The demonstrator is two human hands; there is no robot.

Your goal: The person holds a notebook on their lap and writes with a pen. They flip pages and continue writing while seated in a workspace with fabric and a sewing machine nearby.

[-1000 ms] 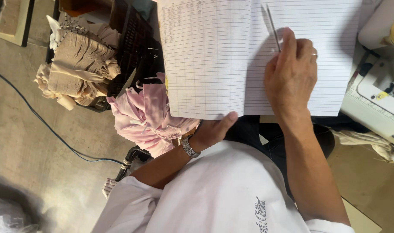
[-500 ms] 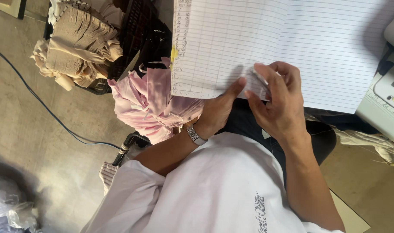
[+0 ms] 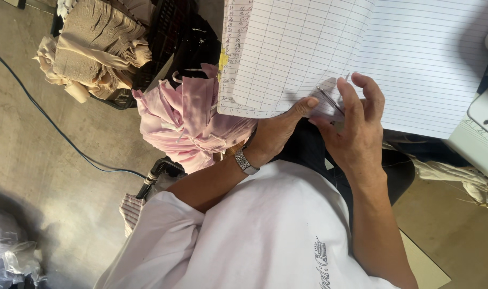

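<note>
A large lined notebook (image 3: 425,59) lies open in front of me, its left page (image 3: 286,53) filled with handwritten columns. My left hand (image 3: 278,131), a metal watch (image 3: 246,161) on its wrist, grips the bottom edge of that page with the thumb on top. The page curls up from the one beneath. My right hand (image 3: 359,126) rests against the same lower edge and holds a slim pen (image 3: 329,100) between its fingers. My white shirt (image 3: 254,235) fills the bottom of the view.
A heap of pink fabric (image 3: 185,120) sits left of the notebook. Behind it is a black crate (image 3: 171,32) beside stacked beige cloth (image 3: 94,48). A blue cable (image 3: 56,134) crosses the floor. A white sewing machine (image 3: 484,126) stands at the right.
My right hand came down with the pen from the top of the page to its lower edge. My left hand slid up onto the page edge, and the page has lifted.
</note>
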